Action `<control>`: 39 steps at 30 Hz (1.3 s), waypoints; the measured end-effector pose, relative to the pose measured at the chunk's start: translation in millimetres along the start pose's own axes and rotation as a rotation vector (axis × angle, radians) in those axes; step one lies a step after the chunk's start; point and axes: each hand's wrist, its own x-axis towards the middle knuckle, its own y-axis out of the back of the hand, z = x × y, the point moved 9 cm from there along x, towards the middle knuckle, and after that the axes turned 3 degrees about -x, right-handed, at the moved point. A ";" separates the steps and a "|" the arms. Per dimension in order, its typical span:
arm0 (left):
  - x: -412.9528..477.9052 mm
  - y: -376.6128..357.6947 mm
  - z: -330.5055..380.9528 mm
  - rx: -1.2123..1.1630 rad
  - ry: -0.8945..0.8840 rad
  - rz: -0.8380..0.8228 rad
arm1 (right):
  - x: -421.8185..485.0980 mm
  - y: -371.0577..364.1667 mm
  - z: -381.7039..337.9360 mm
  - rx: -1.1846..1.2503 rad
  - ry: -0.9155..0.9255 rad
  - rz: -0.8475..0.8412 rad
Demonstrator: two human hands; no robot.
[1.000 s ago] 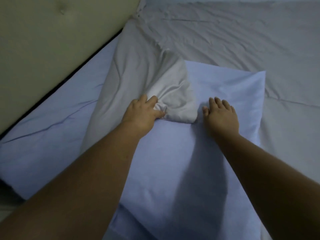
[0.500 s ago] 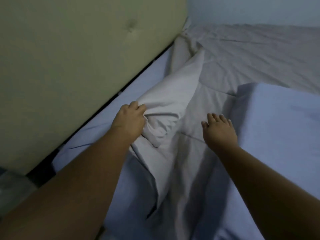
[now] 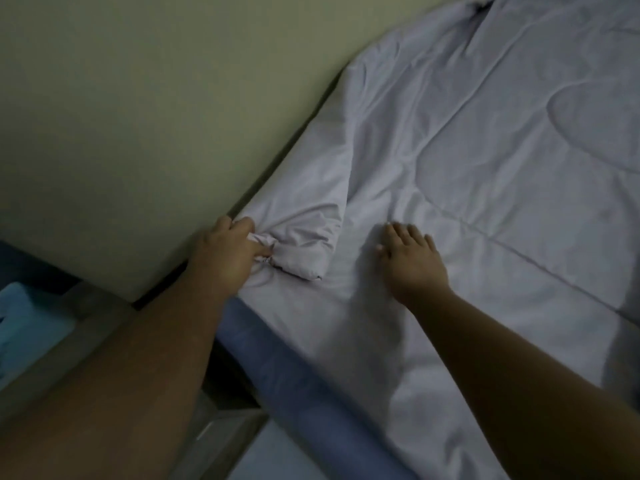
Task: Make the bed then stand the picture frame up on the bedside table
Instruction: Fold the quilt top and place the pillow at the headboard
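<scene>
the headboard (image 3: pixel 138 133) is the landmark: the pale quilt (image 3: pixel 485 168) runs along its foot to the bed's near blue edge (image 3: pixel 277 368), wide and open away from it. the left hand (image 3: pixel 228 251) clenches the quilt's bunched corner right against the headboard; the right hand (image 3: pixel 412 261) lies flat, fingers spread, on the quilt farther out.

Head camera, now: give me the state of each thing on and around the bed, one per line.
Left hand: closed, gripping the duvet corner by the headboard.
Right hand: open, flat on the duvet.
Duvet: spread over the bed, wrinkled, corner bunched.
Mattress edge: blue side uncovered.
Headboard: upright against the bed.
</scene>
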 end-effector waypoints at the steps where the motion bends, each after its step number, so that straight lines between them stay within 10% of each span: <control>1: -3.9 -20.3 -8.2 -0.017 0.003 -0.012 | 3.5 -13.6 -7.0 -0.004 0.017 -0.008; 9: -3.4 -93.9 -59.3 -0.238 0.055 0.021 | 12.0 -82.9 -27.5 -0.056 0.017 0.031; 15: -23.3 -123.7 -156.9 -1.028 1.072 0.171 | 13.9 -81.0 -25.5 -0.066 0.016 0.079; 17: -26.1 -135.2 -156.0 -1.136 1.137 0.168 | 13.9 -80.5 -27.2 -0.073 0.014 0.085; 21: -19.8 -117.9 -138.2 -1.120 1.021 0.362 | 11.4 -79.7 -26.7 -0.088 0.004 0.099; 39: -48.7 -152.6 -202.0 -0.482 1.116 -0.049 | -6.2 -82.7 -40.1 -0.047 0.035 0.101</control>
